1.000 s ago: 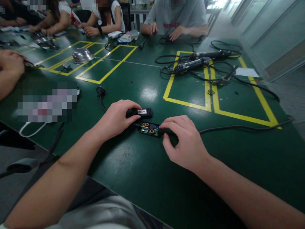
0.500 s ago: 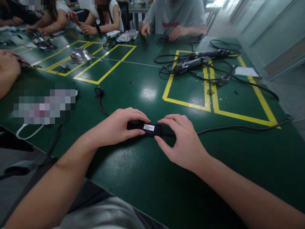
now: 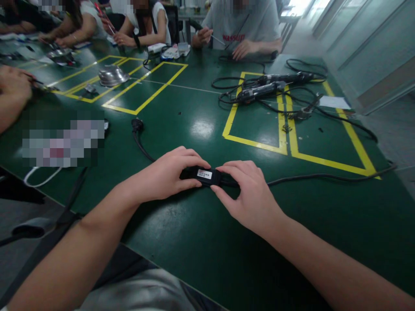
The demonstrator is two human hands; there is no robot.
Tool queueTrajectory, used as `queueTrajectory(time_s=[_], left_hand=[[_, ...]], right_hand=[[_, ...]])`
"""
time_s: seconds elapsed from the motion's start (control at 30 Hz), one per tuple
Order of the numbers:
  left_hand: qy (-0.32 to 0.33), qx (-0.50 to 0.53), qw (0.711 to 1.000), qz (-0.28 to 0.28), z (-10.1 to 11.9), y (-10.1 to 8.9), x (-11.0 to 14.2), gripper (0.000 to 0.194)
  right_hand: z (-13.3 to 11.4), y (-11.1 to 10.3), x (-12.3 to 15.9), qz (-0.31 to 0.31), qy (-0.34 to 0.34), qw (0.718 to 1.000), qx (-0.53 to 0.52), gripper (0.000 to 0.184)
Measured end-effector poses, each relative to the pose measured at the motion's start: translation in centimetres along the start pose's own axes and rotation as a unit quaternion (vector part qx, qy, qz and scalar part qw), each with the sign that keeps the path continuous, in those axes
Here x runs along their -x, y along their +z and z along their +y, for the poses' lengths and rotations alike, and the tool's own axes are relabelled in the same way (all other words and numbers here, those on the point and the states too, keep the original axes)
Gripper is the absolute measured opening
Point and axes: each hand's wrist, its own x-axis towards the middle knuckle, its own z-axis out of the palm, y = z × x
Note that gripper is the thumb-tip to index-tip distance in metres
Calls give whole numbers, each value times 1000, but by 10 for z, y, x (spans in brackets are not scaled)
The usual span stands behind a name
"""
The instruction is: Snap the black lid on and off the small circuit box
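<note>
A small black box on a power cord (image 3: pixel 214 177), with a white printed label on top, lies at the middle of the green table. My left hand (image 3: pixel 178 172) grips its left end between thumb and fingers. At its right end, my right hand (image 3: pixel 244 185) pinches the box the same way. To the left, the cord leads out from behind my left hand to a black plug (image 3: pixel 137 125). On the right, a black cord (image 3: pixel 311 178) runs from my right hand across the table.
Two black handheld electric tools (image 3: pixel 259 91) with coiled cords lie at the right, over yellow tape lines (image 3: pixel 256 143). A metal bowl (image 3: pixel 113 76) sits at the far left. Several people work around the table; one opposite (image 3: pixel 241 34) holds a thin tool.
My left hand has shifted slightly right; both hands stay on the box. The person opposite has raised a hand with a thin tool. The camera view has moved slightly.
</note>
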Motion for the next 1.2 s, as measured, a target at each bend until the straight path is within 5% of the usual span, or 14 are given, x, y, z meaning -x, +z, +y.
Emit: queueTrajectory(time_s=[0.27,0.4,0.5,0.73,0.9,1.2], left_hand=[[-45,110,992,45,-10,2,-1,45],[-86,18,989,123,-23,8,-6,17],[-65,-18,993,99,-26,12,-8,7],[-14,-68,992,103,-12,1,2,12],[-16,-51,999,13,-8,-6,6,4],[-37,-28,999,-10,-10,-3,6,6]], right_hand=[[5,5,4,15,38,999,-2,44],[7,5,4,8,30,999,-7,21],[9,5,3,-5,10,1000,-6,4],[9,6,2,-14,-4,1000,-16,10],[7,5,4,-10,-12,1000,-20,12],[6,4,4,24,-22,998,-52,10]])
